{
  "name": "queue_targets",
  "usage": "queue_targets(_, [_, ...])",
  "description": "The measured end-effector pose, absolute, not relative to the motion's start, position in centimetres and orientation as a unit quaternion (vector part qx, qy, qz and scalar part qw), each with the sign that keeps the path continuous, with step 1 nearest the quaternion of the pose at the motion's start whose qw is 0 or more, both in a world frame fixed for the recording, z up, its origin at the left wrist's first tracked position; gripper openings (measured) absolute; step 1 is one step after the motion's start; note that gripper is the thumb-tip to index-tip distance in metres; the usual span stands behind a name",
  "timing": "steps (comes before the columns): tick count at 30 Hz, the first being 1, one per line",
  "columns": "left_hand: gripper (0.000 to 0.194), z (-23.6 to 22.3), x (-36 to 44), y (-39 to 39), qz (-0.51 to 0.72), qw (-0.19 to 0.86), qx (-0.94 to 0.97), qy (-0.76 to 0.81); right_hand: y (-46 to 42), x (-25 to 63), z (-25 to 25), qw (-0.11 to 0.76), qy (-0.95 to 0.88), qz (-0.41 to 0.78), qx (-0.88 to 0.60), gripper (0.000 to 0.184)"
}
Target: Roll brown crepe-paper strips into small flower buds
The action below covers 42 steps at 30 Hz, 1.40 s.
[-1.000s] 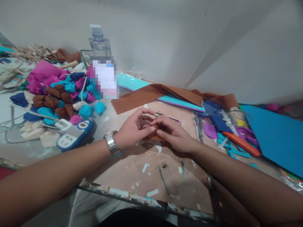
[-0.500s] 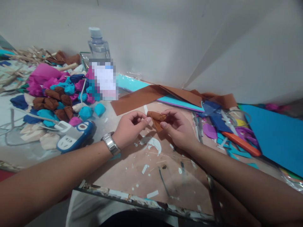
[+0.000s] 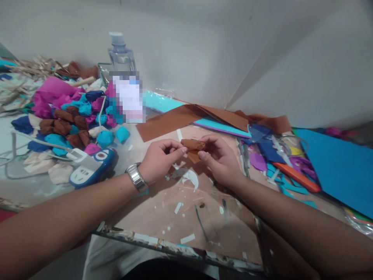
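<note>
A small rolled piece of brown crepe paper point(image 3: 193, 147) is held just above the glass table top point(image 3: 204, 217), at the middle of the view. My left hand point(image 3: 159, 160), with a metal watch on its wrist, pinches the roll's left end with curled fingers. My right hand point(image 3: 219, 158) is closed on the roll's right end, thumb under it. A long strip of brown paper point(image 3: 175, 118) lies flat just beyond both hands.
A heap of rolled paper pieces point(image 3: 70, 116) in pink, turquoise, brown and dark blue lies at the left, with a water bottle point(image 3: 121, 58) behind. A blue and white power strip point(image 3: 91, 167) sits near my left wrist. Blue sheets point(image 3: 335, 167), scraps and an orange tool point(image 3: 297, 177) lie right.
Both hands have lifted the brown roll off the table top, where they were pressing it a second ago. In the last half second the roll turned to lie level between the fingertips.
</note>
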<state>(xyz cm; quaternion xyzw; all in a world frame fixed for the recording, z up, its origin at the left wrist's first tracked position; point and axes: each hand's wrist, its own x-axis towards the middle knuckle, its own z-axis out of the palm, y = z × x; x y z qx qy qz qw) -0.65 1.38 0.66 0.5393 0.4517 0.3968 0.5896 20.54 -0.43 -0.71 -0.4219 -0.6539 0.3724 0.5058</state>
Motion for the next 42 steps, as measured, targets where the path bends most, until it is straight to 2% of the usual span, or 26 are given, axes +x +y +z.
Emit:
queue_targets(9, [0.028, 0.3, -0.6, 1.3, 0.395, 0.574, 0.562, 0.446, -0.3, 20.4, -0.5, 0.508, -0.635, 0.388, -0.434, 0.035])
queue_targets(13, [0.024, 0.3, -0.8, 1.4, 0.464, 0.478, 0.613, 0.424, -0.2, 20.5, -0.4, 0.494, -0.659, 0.348, -0.447, 0.028])
queue_targets(17, [0.029, 0.3, -0.8, 1.3, 0.46, 0.394, 0.709, 0.361, -0.2, 20.6, -0.1, 0.45, -0.734, 0.267, -0.432, 0.021])
queue_targets(23, [0.036, -0.5, -0.6, 1.3, 0.423, 0.448, 0.721, 0.316, -0.3, 20.8, 0.0, 0.421, -0.792, 0.226, -0.38, 0.026])
queue_targets(30, [0.032, -0.4, -0.7, 1.4, 0.418, 0.461, 0.722, 0.302, -0.3, 20.7, -0.2, 0.42, -0.789, 0.232, -0.383, 0.029])
queue_targets(37, [0.027, -0.2, -0.6, 1.2, 0.423, 0.507, 0.681, 0.318, -0.5, 20.4, -0.1, 0.452, -0.726, 0.277, -0.439, 0.011])
queue_targets(42, [0.024, 0.1, -0.6, 1.1, 0.412, 0.523, 0.672, 0.324, -0.7, 20.3, 0.5, 0.442, -0.715, 0.31, -0.444, 0.011])
